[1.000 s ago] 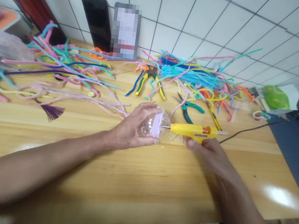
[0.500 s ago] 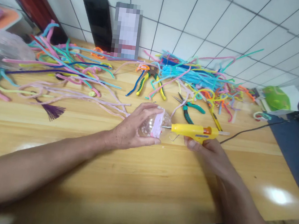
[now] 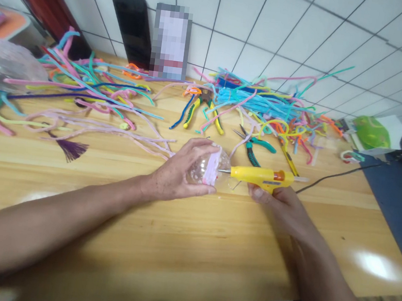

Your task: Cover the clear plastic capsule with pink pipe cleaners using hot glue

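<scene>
My left hand (image 3: pixel 179 172) is wrapped round a clear plastic ball (image 3: pixel 197 172), thumb below and fingers above. A lilac fuzzy strip (image 3: pixel 211 167) runs up and down across the ball. In my right hand (image 3: pixel 282 202) is a yellow hot glue gun (image 3: pixel 251 175), its metal nozzle pointing left and meeting the ball just beside the strip. Whether glue is coming out is too small to tell. A glue stick (image 3: pixel 300 179) pokes from the gun's back end.
Pipe cleaners (image 3: pixel 94 88) lie heaped at left, with a bundle of blue ones (image 3: pixel 243 101) at the back. Green-yellow pliers (image 3: pixel 205 112), teal pliers (image 3: pixel 256 150) and a purple tassel (image 3: pixel 71 149) rest on the wooden table (image 3: pixel 174 245). Two phones lean on the tiled wall. A black cord (image 3: pixel 333 172) runs right.
</scene>
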A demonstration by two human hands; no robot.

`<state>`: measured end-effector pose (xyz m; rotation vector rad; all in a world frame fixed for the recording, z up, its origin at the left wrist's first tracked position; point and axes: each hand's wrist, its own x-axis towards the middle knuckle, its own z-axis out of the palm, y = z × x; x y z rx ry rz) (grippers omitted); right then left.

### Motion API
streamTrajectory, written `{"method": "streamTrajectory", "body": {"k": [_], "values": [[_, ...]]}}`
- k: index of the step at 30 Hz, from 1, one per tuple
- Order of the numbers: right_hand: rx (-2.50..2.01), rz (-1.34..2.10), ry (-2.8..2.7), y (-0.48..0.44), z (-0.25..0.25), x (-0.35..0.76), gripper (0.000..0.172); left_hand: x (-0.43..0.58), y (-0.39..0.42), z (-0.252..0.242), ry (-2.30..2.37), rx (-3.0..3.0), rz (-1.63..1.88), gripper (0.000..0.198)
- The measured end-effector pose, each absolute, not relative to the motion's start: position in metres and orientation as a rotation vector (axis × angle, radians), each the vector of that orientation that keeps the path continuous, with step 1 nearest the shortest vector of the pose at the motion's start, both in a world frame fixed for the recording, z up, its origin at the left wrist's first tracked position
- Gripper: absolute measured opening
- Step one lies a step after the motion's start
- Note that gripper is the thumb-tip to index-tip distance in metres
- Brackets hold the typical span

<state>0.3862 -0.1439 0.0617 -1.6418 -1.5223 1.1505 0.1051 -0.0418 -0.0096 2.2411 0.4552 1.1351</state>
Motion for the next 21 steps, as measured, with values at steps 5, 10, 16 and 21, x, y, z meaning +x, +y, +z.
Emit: {"method": "streamTrajectory", "body": {"k": [5,10,16,21], "values": [[-1.641,1.167,-1.51,-0.1444,0.0617,0.3866,0.042,0.1042,-0.0419,-0.0092,0.462,2.25,1.118,0.09],[-1.642,1.174,-1.497,-0.1449,0.0629,0.3867,0.043,0.1049,-0.0416,-0.0093,0.449,2.244,1.137,0.088],[-1.632,1.17,-1.513,-0.1442,0.0617,0.3862,0.043,0.1055,-0.0417,-0.0097,0.436,2.235,1.15,0.089],[-1.627,1.175,-1.511,-0.1448,0.0613,0.3872,0.043,0.1047,-0.0419,-0.0092,0.45,2.239,1.134,0.089]]}}
